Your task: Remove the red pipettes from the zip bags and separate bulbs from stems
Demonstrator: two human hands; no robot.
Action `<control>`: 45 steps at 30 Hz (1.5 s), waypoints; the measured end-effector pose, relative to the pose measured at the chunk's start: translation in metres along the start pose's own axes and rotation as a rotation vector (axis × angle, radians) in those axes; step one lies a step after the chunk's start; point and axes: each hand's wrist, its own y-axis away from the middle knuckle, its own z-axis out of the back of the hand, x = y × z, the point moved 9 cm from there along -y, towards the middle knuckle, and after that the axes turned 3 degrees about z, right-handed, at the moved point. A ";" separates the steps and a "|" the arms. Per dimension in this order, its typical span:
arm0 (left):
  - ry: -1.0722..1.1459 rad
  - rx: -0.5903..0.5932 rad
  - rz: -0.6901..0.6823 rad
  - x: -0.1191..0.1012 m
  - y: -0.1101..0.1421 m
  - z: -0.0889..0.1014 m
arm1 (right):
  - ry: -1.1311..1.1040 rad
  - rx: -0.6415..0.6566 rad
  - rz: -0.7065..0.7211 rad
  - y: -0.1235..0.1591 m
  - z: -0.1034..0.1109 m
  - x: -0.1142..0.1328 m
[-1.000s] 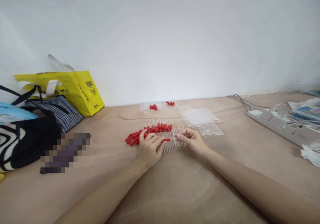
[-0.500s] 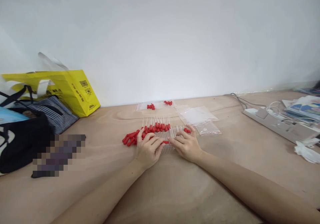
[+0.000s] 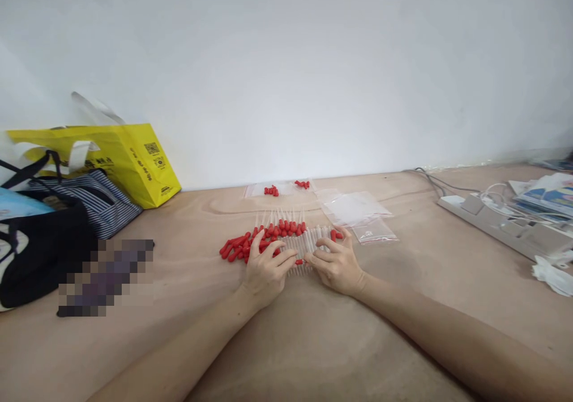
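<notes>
Between my hands, low over the table, is a small red rubber bulb (image 3: 299,262). The fingers of my left hand (image 3: 265,270) are closed at its left end. My right hand (image 3: 339,269) pinches at the other side, where a short bit of clear tube seems to show; its fingers hide the rest. Under and behind the fingers lies a row of clear dropper tubes (image 3: 308,241). Several droppers with red bulbs (image 3: 286,227) lie beyond, tips pointing away. More red bulbs (image 3: 235,246) are heaped left of my left hand, and a few (image 3: 336,235) lie by my right fingers.
Clear zip bags (image 3: 358,208) lie behind on the right, and a bag with red bulbs (image 3: 271,191) near the wall. A yellow bag (image 3: 143,163), a striped pouch (image 3: 107,205) and a black bag (image 3: 54,252) stand left. On the right are a power strip (image 3: 496,220) and crumpled tissue (image 3: 553,276).
My hands have shifted slightly down and apart at the fingertips. The red bulb between them shows lower, with less of it visible. More red bulbs show behind my left hand.
</notes>
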 end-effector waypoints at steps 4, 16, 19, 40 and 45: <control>0.002 0.008 -0.013 -0.002 -0.001 0.000 | -0.028 0.000 0.006 0.000 -0.001 0.000; 0.041 -0.017 0.016 -0.002 0.002 0.002 | -0.048 -0.026 0.005 -0.003 0.005 0.002; 0.039 -0.011 0.013 -0.002 0.000 0.004 | -0.058 -0.023 0.002 -0.003 0.006 0.001; -0.077 0.251 1.239 0.197 0.082 0.031 | -0.337 0.467 -0.786 -0.027 -0.078 -0.067; -0.012 0.376 1.338 0.212 0.112 0.009 | -0.265 0.548 -0.759 -0.031 -0.098 -0.059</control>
